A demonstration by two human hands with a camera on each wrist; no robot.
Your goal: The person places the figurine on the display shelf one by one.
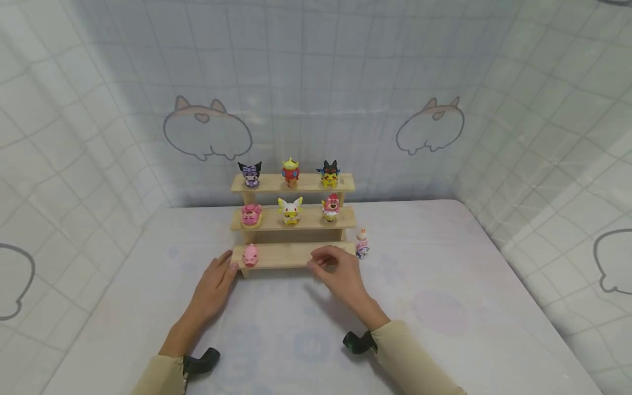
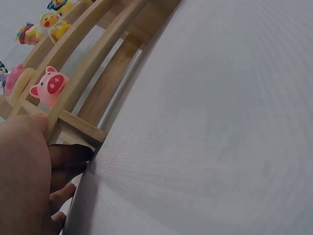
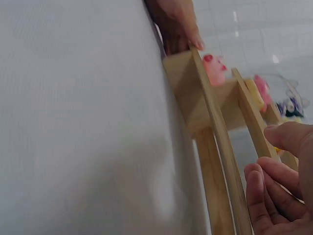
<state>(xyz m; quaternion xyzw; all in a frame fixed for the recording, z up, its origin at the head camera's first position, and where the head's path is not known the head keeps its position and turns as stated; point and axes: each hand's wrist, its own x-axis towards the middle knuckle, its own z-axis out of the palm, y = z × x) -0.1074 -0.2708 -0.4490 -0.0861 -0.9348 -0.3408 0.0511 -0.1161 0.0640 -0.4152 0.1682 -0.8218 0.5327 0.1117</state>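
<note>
A three-tier wooden display shelf [image 1: 291, 218] stands on the table, with a pink pig figurine [image 1: 250, 255] at the left of its bottom tier. My left hand [image 1: 211, 291] grips the left end of that tier, its thumb at the front corner and its other fingers against the side panel [image 2: 80, 128]. Over the right part of the same tier is my right hand [image 1: 345, 277]. Its thumb and fingers are loosely bent and apart, with nothing between them in the right wrist view. Small white-and-pink figurines [image 1: 362, 250] stand just past the shelf's right end.
The middle tier bears a pink bear figurine [image 1: 251, 216], a white-and-yellow one [image 1: 290, 211] and a red-hooded one [image 1: 330, 208]. On the top tier are a black-eared figurine [image 1: 250, 175], a red-and-yellow one [image 1: 291, 173] and a dark-hooded yellow one [image 1: 329, 174]. Patterned cloth walls [image 1: 316, 82] enclose the table.
</note>
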